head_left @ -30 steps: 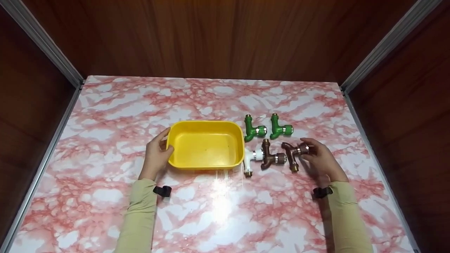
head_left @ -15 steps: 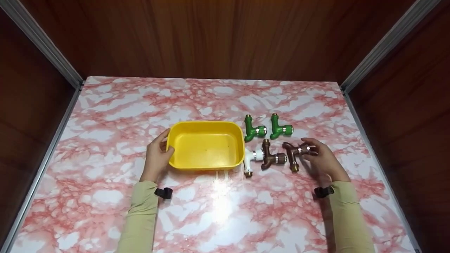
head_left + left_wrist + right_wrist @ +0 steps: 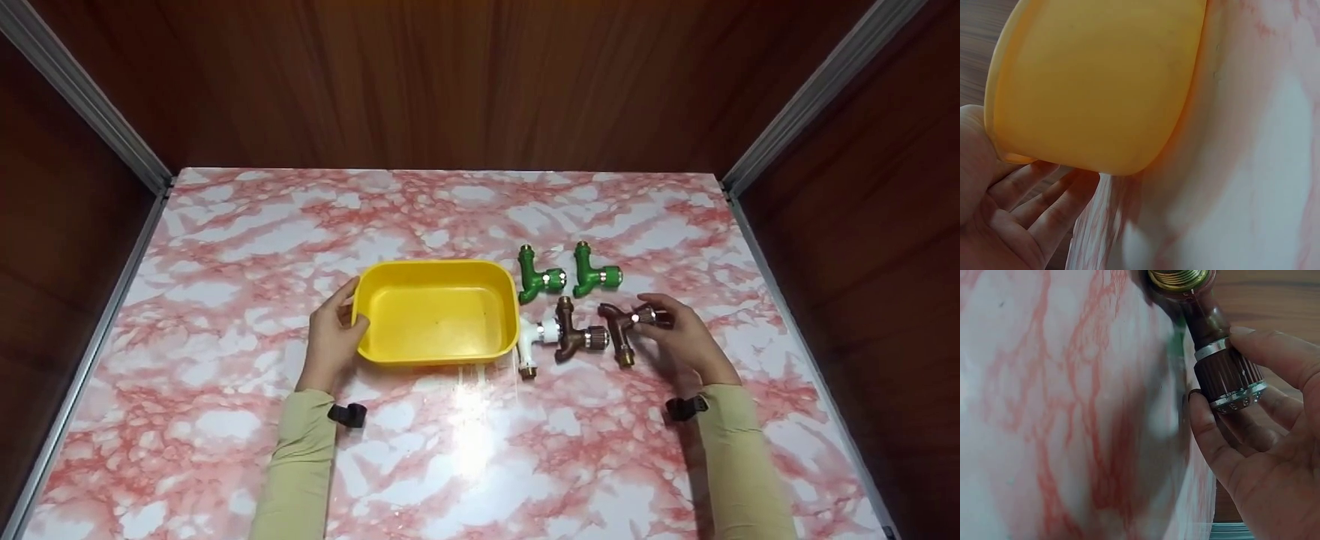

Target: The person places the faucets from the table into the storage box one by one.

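Observation:
My left hand [image 3: 332, 337] grips the left end of a yellow plastic tub [image 3: 435, 354], thumb over the rim and fingers against the outer wall. In the left wrist view the tub's wall [image 3: 1095, 84] fills much of the picture. At the right, my right hand [image 3: 686, 337] holds a brown tap [image 3: 621, 330] by its ribbed handle, thumb on one side and fingers on the other. The right wrist view has this handle [image 3: 1227, 374] between thumb and fingers, with the brass thread above it. A second brown tap [image 3: 571, 337] lies just left of it.
A white tap [image 3: 529, 345] lies against the tub's right side. Two green taps [image 3: 534, 281] [image 3: 592, 279] lie behind the brown ones. Everything is on a red-and-white marbled table [image 3: 450, 465], with dark wooden panels [image 3: 450, 82] at the back and sides.
My right thumb has come in closer on the brown tap's handle. The left hand and the tub have stayed put, and the head view has shifted slightly.

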### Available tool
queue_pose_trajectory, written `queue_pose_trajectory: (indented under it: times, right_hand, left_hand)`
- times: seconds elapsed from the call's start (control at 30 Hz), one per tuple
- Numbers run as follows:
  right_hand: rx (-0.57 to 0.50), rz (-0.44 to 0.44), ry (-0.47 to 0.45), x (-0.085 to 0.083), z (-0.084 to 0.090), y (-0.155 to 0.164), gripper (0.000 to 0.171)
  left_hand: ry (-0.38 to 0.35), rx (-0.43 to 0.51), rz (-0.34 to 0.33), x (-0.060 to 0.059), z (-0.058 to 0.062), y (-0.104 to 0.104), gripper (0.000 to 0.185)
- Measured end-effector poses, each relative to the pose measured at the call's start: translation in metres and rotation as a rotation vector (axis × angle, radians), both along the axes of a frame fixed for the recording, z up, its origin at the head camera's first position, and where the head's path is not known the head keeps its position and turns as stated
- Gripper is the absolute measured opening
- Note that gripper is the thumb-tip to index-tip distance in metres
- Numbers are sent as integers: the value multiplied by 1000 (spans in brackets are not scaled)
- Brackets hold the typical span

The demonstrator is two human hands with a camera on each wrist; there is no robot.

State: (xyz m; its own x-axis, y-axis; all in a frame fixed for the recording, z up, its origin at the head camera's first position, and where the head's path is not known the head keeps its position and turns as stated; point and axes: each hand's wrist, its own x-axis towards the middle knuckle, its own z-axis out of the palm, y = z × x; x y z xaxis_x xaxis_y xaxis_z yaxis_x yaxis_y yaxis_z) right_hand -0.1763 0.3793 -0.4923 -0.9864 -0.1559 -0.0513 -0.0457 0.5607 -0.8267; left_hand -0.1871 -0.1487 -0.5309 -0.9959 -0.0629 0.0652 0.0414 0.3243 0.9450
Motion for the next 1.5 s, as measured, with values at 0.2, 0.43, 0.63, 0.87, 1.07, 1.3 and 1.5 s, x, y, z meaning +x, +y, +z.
queue_pose_trajectory:
  times: [0.2, 0.43, 0.63, 0.87, 1.07, 1.3, 1.5]
  right_hand:
    - [25, -13, -9, 4, 9, -6, 46]
    - [8, -29, -19, 3, 9, -7, 43]
    - [-6, -20, 9, 3, 11, -9, 42]
    - [-58, 6, 69, -5, -9, 1, 40]
    - [-78, 13, 65, -6, -6, 1, 40]
    - [-58, 9, 41, 4, 17, -12, 39]
    - [-47, 5, 20, 5, 20, -13, 39]
  left_hand:
    - [8, 3, -1, 1, 0, 0, 64]
    - [48, -17, -3, 1, 0, 0, 64]
    - [48, -22, -2, 0, -1, 0, 63]
    - [34, -9, -5, 0, 0, 1, 63]
    - [38, 4, -8, 1, 0, 1, 64]
    - [46, -9, -20, 1, 0, 0, 63]
    - [67, -30, -20, 1, 0, 0, 62]
